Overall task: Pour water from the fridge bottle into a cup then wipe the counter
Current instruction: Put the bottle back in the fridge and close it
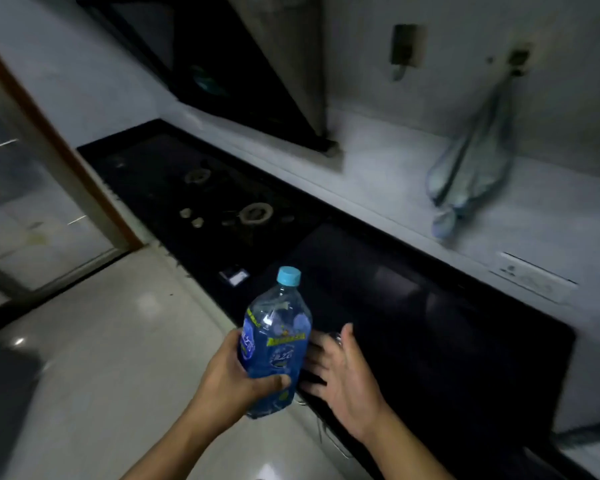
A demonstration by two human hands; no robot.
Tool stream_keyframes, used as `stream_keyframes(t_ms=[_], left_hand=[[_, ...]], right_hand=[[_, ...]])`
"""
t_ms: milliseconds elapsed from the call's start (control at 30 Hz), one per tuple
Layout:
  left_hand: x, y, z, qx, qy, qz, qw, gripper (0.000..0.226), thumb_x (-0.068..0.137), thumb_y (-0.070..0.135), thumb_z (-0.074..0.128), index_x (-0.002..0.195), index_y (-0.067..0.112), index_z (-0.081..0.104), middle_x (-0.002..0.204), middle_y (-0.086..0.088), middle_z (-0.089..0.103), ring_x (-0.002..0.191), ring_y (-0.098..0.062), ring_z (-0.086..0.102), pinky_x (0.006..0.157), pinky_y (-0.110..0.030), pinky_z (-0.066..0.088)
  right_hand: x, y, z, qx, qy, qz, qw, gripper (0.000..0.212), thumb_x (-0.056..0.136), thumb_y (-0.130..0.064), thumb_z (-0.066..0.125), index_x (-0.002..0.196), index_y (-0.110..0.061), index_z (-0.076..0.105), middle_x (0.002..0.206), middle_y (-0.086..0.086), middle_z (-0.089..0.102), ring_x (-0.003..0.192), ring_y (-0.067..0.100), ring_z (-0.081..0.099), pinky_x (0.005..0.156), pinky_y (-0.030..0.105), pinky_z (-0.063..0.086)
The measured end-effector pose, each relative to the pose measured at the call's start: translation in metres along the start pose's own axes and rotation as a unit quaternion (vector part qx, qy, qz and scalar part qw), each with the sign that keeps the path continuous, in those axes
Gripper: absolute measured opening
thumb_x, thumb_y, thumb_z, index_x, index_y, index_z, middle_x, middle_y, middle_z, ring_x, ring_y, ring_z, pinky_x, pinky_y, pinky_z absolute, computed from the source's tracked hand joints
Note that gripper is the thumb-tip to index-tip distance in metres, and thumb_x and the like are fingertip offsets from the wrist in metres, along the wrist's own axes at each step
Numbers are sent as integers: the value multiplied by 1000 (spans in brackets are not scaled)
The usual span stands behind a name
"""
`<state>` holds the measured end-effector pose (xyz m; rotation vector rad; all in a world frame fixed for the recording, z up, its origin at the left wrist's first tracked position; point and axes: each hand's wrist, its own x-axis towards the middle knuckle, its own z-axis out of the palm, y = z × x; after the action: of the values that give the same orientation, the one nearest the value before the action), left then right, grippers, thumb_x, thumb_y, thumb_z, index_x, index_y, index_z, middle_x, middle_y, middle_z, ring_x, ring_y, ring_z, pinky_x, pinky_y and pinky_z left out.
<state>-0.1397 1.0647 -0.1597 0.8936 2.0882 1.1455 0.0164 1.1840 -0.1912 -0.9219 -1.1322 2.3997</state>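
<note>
A clear plastic water bottle (274, 344) with a blue label and a light-blue cap stands upright in the air at the front edge of the black counter (430, 323). My left hand (232, 379) grips its lower body, thumb across the front. My right hand (340, 368) is just right of the bottle, palm toward it, fingers spread and straight, holding nothing. A small glassy glint (336, 337) shows behind my right fingers; I cannot tell whether it is a cup. No cloth lies on the counter.
A black gas hob (222, 206) with two burners is set into the counter at the left. A range hood (257, 81) hangs above it. A bluish mesh bag (465, 178) hangs on the wall. A wall socket (530, 278) sits at the right. A glass door (32, 202) lies left.
</note>
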Motion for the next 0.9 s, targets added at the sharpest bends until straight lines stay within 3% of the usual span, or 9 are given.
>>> stream_keyframes(t_ms=[67,233,367,500,667,800,900], left_hand=[[-6,-12,-28,-26,41,-15,999,71,55,11,98,111,30,58,102,14,76,89,-7,74,70,-21,59],[-27,-40,-112,-86,135,-42,986,78,52,20,95,120,24,58,108,1,76,96,-15,74,85,-37,60],[-48,-74,-188,-112,205,-42,971,74,57,12,97,119,26,58,110,8,76,97,-12,74,78,-25,61],[-70,-115,-277,-121,268,-46,955,75,57,12,96,120,25,58,110,5,76,97,-12,74,80,-28,60],[-95,-163,-397,-109,354,-44,928,73,53,19,96,114,28,58,106,19,74,93,-3,73,73,-17,57],[-108,-194,-483,-108,419,-58,900,73,51,24,96,113,30,58,105,13,75,93,-2,72,79,-24,58],[-112,-222,-539,-123,463,-67,875,71,54,15,96,113,26,59,104,11,76,92,-4,73,80,-27,60]], right_hand=[[10,9,34,-14,-53,20,998,77,90,-75,20,136,-27,58,133,4,65,127,22,58,109,49,41],[38,25,124,-73,-141,39,987,74,86,-79,29,138,-33,56,140,4,60,132,20,53,110,46,39],[65,48,208,-104,-211,53,971,76,81,-85,34,138,-39,55,140,-2,60,133,14,52,112,51,34],[90,86,309,-110,-275,70,953,74,84,-80,36,137,-34,57,138,5,61,132,19,54,109,53,40],[119,132,448,-97,-320,99,937,73,82,-76,42,134,-28,60,133,9,65,127,23,58,104,51,45],[141,162,550,-87,-361,138,918,67,86,-71,39,132,-27,63,132,7,66,127,23,58,106,53,43],[160,180,619,-97,-386,169,902,66,87,-69,42,133,-27,62,132,4,66,126,20,59,111,59,35]])
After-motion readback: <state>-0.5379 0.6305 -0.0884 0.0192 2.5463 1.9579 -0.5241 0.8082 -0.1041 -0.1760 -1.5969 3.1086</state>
